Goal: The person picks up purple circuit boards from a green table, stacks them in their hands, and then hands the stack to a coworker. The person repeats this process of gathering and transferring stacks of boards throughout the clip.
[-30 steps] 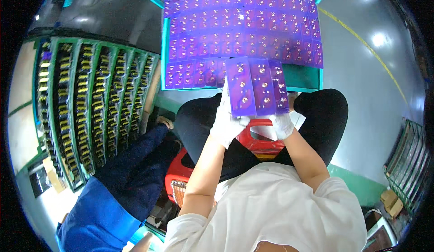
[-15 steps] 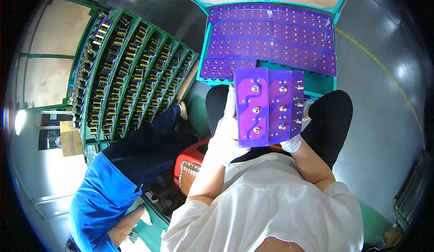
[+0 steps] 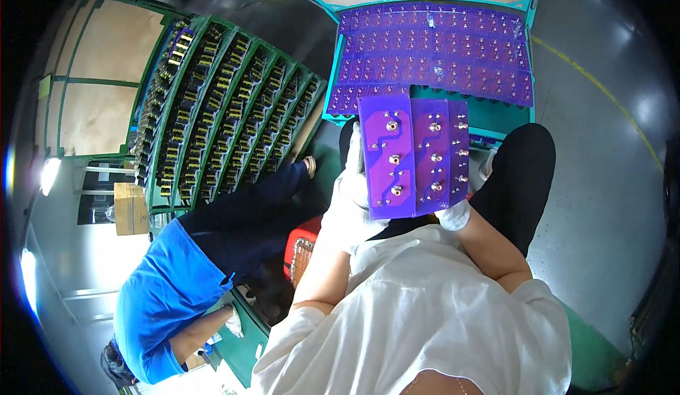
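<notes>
A grey floor with one yellow line (image 3: 596, 80) runs along the right of the room, and to the left we see one co-worker in a blue top (image 3: 166, 292), one cardboard box (image 3: 131, 209) and one red stool (image 3: 297, 253). We count three purple boards (image 3: 387, 158), each showing three large metal posts, overlapping like a fan between our two white-gloved hands. Our left hand (image 3: 347, 202) grips their left side; our right hand (image 3: 454, 216) touches their lower right edge, its fingers hidden, so we cannot tell how far they close. Just beyond stands one teal-framed bin (image 3: 504, 116) with like boards laid in four rows, the nearest only at its left end. One green rack (image 3: 228, 41) holds slanting rows of black-and-yellow parts, too many for us to count.
</notes>
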Action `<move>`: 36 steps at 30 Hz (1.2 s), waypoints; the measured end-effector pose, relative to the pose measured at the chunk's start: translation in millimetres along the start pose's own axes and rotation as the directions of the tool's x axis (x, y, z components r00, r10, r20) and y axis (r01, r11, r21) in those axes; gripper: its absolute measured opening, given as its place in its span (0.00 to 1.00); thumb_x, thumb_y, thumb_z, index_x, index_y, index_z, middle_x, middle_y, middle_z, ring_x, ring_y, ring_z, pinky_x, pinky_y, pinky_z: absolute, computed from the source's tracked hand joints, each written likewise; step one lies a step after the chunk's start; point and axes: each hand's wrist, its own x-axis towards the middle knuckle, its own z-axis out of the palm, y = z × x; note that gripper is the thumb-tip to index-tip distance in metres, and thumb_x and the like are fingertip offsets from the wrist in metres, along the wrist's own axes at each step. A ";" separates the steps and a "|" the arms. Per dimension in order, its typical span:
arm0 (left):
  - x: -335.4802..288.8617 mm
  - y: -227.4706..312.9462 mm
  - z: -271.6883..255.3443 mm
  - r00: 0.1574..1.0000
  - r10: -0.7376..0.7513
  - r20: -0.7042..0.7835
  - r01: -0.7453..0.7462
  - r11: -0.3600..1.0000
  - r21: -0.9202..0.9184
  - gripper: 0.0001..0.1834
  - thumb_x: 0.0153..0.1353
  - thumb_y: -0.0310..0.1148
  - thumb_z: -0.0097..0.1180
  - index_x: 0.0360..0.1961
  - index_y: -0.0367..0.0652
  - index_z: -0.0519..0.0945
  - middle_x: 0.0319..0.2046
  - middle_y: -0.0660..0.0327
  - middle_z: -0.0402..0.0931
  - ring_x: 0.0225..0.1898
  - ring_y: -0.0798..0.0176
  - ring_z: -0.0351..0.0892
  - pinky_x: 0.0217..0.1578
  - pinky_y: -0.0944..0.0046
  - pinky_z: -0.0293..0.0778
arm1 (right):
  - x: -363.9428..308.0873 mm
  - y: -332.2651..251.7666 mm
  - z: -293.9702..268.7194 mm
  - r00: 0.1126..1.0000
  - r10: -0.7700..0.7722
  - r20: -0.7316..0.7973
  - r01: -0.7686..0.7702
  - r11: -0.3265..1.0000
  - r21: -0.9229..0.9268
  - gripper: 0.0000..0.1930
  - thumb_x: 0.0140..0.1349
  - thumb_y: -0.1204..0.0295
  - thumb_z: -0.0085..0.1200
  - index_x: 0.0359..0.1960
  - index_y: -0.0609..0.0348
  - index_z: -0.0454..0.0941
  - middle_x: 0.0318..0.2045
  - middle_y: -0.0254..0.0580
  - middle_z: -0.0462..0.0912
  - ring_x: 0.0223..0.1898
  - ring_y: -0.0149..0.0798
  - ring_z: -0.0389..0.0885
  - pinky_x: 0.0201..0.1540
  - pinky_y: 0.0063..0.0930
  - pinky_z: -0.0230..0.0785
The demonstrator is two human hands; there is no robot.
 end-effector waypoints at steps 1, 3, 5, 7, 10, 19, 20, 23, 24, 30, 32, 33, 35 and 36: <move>2.1 2.8 0.1 0.999 0.038 -0.001 -0.038 0.998 0.057 0.35 0.45 0.28 0.59 0.57 0.32 0.65 0.30 0.51 0.80 0.29 0.47 0.79 0.31 0.61 0.76 | -0.4 -0.8 -0.4 1.000 0.007 0.006 -0.007 1.000 0.024 0.30 0.59 0.55 0.45 0.62 0.52 0.59 0.60 0.40 0.65 0.60 0.41 0.65 0.63 0.38 0.58; 0.6 3.4 0.5 0.999 0.043 0.024 -0.045 0.995 0.085 0.34 0.45 0.28 0.59 0.57 0.36 0.66 0.32 0.50 0.80 0.31 0.45 0.79 0.32 0.59 0.76 | -1.0 -2.1 -1.8 1.000 0.012 0.018 -0.013 0.997 0.070 0.30 0.60 0.54 0.44 0.62 0.51 0.58 0.60 0.40 0.65 0.60 0.41 0.65 0.63 0.38 0.58; -2.9 2.3 2.0 0.999 -0.025 0.038 0.025 1.000 0.017 0.30 0.45 0.27 0.59 0.54 0.39 0.69 0.34 0.50 0.79 0.32 0.44 0.79 0.33 0.58 0.77 | -2.6 -0.9 -4.0 1.000 0.016 0.026 -0.019 0.993 0.115 0.30 0.60 0.54 0.43 0.63 0.51 0.58 0.60 0.39 0.65 0.60 0.41 0.65 0.63 0.38 0.58; -1.7 11.4 5.9 0.992 -0.121 -0.025 0.119 0.991 -0.063 0.27 0.45 0.27 0.59 0.50 0.41 0.72 0.36 0.49 0.79 0.33 0.44 0.79 0.33 0.57 0.77 | -3.1 -0.6 -3.6 0.999 0.030 0.039 -0.037 0.985 0.168 0.30 0.61 0.53 0.43 0.63 0.51 0.58 0.61 0.39 0.65 0.60 0.40 0.65 0.63 0.38 0.58; 1.2 15.0 11.4 0.990 -0.112 -0.091 0.107 0.993 -0.053 0.24 0.44 0.26 0.60 0.47 0.40 0.74 0.37 0.49 0.79 0.33 0.44 0.79 0.34 0.57 0.77 | -4.9 -1.0 -5.3 0.998 0.033 0.051 -0.044 0.973 0.227 0.30 0.61 0.52 0.41 0.63 0.51 0.57 0.61 0.39 0.64 0.60 0.40 0.65 0.63 0.38 0.58; -15.1 -38.6 25.2 0.773 -0.596 0.217 0.486 0.336 -0.807 0.32 0.46 0.26 0.60 0.56 0.38 0.67 0.38 0.50 0.79 0.35 0.46 0.80 0.36 0.59 0.76 | -6.1 -3.2 -11.7 0.997 0.034 0.072 -0.057 0.931 0.361 0.30 0.63 0.50 0.38 0.63 0.50 0.56 0.61 0.38 0.64 0.61 0.39 0.65 0.63 0.38 0.58; -14.0 -38.3 25.3 0.807 -0.562 0.183 0.483 0.449 -0.751 0.33 0.46 0.26 0.60 0.57 0.38 0.66 0.39 0.50 0.79 0.36 0.47 0.80 0.37 0.59 0.76 | -6.2 -4.5 -13.5 0.997 0.028 0.072 -0.052 0.927 0.370 0.30 0.63 0.49 0.37 0.64 0.50 0.56 0.61 0.38 0.64 0.61 0.39 0.65 0.63 0.38 0.59; -5.8 1.1 14.9 0.982 -0.185 0.027 0.183 0.981 0.072 0.37 0.48 0.27 0.60 0.61 0.38 0.61 0.41 0.52 0.79 0.37 0.51 0.81 0.38 0.61 0.76 | -8.4 -1.1 -10.4 0.996 0.050 0.080 -0.079 0.902 0.425 0.30 0.64 0.48 0.36 0.64 0.49 0.55 0.61 0.38 0.63 0.61 0.39 0.65 0.63 0.39 0.59; -6.1 -3.9 17.9 0.975 -0.219 0.022 0.220 0.975 -0.022 0.38 0.48 0.27 0.60 0.62 0.39 0.59 0.41 0.52 0.79 0.37 0.52 0.81 0.38 0.61 0.76 | -9.3 -1.6 -12.3 0.996 0.045 0.078 -0.075 0.900 0.430 0.30 0.64 0.48 0.36 0.64 0.49 0.55 0.62 0.38 0.63 0.61 0.39 0.65 0.63 0.39 0.59; -6.7 -18.4 26.0 0.935 -0.347 0.070 0.354 0.922 -0.156 0.42 0.48 0.27 0.61 0.64 0.41 0.56 0.42 0.56 0.79 0.37 0.60 0.81 0.38 0.65 0.76 | -11.7 -5.4 -17.9 0.997 0.036 0.072 -0.066 0.878 0.473 0.31 0.65 0.46 0.34 0.64 0.49 0.54 0.62 0.38 0.63 0.61 0.38 0.65 0.63 0.39 0.59; -11.2 -32.4 27.6 0.835 -0.533 0.134 0.500 0.635 -0.588 0.40 0.48 0.26 0.60 0.63 0.40 0.58 0.41 0.57 0.78 0.37 0.64 0.80 0.38 0.67 0.76 | -13.4 -5.0 -18.1 0.996 0.042 0.075 -0.074 0.863 0.500 0.31 0.65 0.46 0.33 0.64 0.49 0.54 0.62 0.37 0.63 0.61 0.38 0.65 0.63 0.39 0.59; -9.4 -28.1 27.9 0.874 -0.476 0.097 0.462 0.755 -0.465 0.38 0.49 0.25 0.59 0.62 0.40 0.59 0.41 0.57 0.78 0.38 0.65 0.80 0.38 0.67 0.76 | -14.1 -4.2 -18.8 0.997 0.039 0.074 -0.071 0.858 0.508 0.31 0.65 0.46 0.32 0.64 0.48 0.54 0.62 0.37 0.63 0.61 0.38 0.65 0.63 0.39 0.59; -4.7 -15.1 28.0 0.840 -0.519 0.158 0.505 0.642 -0.577 0.24 0.59 0.29 0.52 0.58 0.41 0.64 0.42 0.59 0.77 0.40 0.66 0.78 0.38 0.66 0.76 | -14.7 -3.7 -19.6 0.997 0.036 0.073 -0.070 0.845 0.531 0.31 0.66 0.45 0.32 0.65 0.48 0.53 0.62 0.37 0.63 0.61 0.38 0.65 0.63 0.39 0.59; -3.2 -16.2 29.2 0.795 -0.571 0.206 0.511 0.446 -0.735 0.21 0.62 0.32 0.49 0.57 0.42 0.66 0.42 0.60 0.77 0.40 0.66 0.78 0.38 0.65 0.76 | -14.8 -4.3 -20.7 0.997 0.038 0.074 -0.073 0.837 0.543 0.31 0.66 0.45 0.31 0.65 0.48 0.53 0.62 0.37 0.62 0.61 0.38 0.65 0.63 0.39 0.59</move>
